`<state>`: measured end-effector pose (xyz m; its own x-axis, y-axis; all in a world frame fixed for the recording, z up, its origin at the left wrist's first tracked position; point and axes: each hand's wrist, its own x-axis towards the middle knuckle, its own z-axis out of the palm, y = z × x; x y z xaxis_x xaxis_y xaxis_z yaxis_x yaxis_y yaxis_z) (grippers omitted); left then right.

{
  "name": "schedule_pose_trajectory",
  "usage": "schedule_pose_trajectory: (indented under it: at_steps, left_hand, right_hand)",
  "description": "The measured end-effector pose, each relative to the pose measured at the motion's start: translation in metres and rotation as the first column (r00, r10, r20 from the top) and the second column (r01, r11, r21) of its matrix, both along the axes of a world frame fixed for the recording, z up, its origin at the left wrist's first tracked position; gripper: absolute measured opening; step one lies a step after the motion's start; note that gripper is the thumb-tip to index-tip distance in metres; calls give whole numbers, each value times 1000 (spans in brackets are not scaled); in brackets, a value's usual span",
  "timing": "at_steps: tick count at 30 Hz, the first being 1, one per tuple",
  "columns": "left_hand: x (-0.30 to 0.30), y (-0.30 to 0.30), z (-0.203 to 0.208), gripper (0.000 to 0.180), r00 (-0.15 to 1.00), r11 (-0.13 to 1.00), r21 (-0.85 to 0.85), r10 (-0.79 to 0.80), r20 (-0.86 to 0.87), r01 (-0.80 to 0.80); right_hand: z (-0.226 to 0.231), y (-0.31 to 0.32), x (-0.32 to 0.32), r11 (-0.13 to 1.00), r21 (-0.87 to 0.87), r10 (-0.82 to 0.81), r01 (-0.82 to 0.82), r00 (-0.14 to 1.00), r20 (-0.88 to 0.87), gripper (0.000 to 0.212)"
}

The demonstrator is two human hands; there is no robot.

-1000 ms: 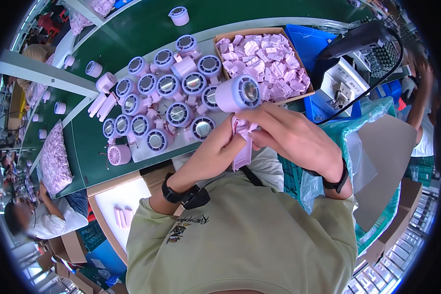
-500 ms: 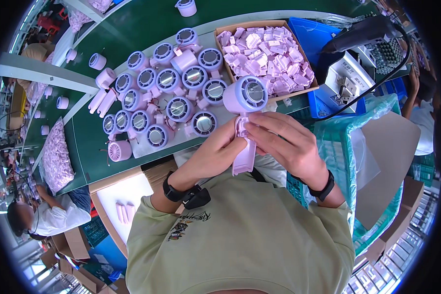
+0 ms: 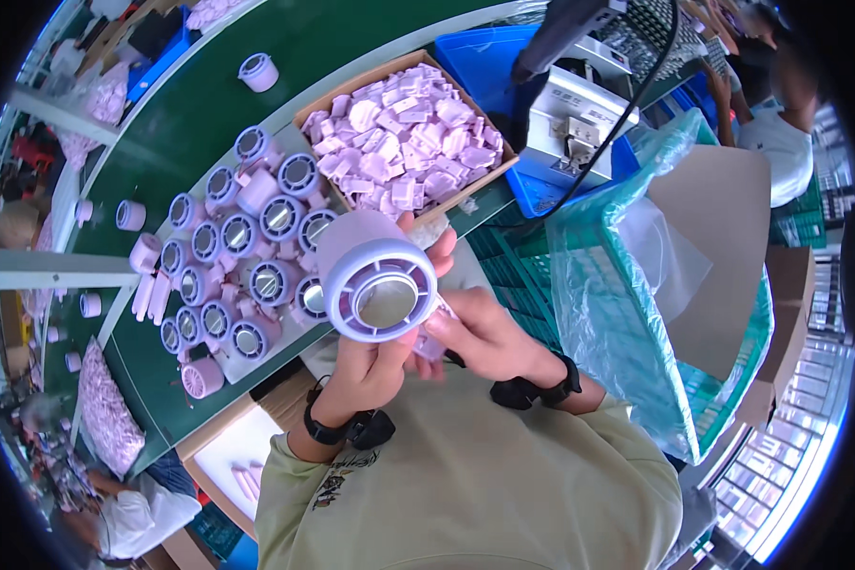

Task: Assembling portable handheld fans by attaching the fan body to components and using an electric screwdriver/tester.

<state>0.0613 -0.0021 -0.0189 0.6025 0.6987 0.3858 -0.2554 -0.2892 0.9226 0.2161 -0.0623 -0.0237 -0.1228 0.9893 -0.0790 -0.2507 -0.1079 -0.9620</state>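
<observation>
The pink unit (image 3: 375, 271) has tipped cameraward, left hand (image 3: 372, 372) and right hand (image 3: 492, 340) gripping it — probably light, stiff, slick; best held by the handle (image 3: 431, 344).

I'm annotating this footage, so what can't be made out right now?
In the head view:
- Pink handle: mostly covered by the round housing and the right hand.
- Left hand: partly hidden behind the housing.
- Black tool: cut off by the upper edge.
- Box floor: buried under pink parts.
</observation>
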Motion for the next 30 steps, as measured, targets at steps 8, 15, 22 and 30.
schedule_pose_trajectory:
  at_steps: [8, 15, 22, 30]
  left_hand:
    - [-12, 10, 3, 37, 963, 959, -109, 266, 42, -260]
    - [-62, 41, 5, 51, 862, 699, -694, 448, 238, -172]
    - [-54, 37, 6, 51, 875, 666, -743, 324, 359, 58]
    - [-37, 26, -1, 52, 930, 573, -800, 170, 325, 175]
  right_hand:
    - [-4, 25, 0, 968, 250, -73, 19, 975, 210, 51]
    - [26, 134, 123, 135, 844, -991, 519, 57, 124, 74]
    - [36, 130, 125, 291, 723, -941, 626, 322, 100, 32]
    - [54, 56, 118, -20, 799, -930, 602, 283, -236, 10]
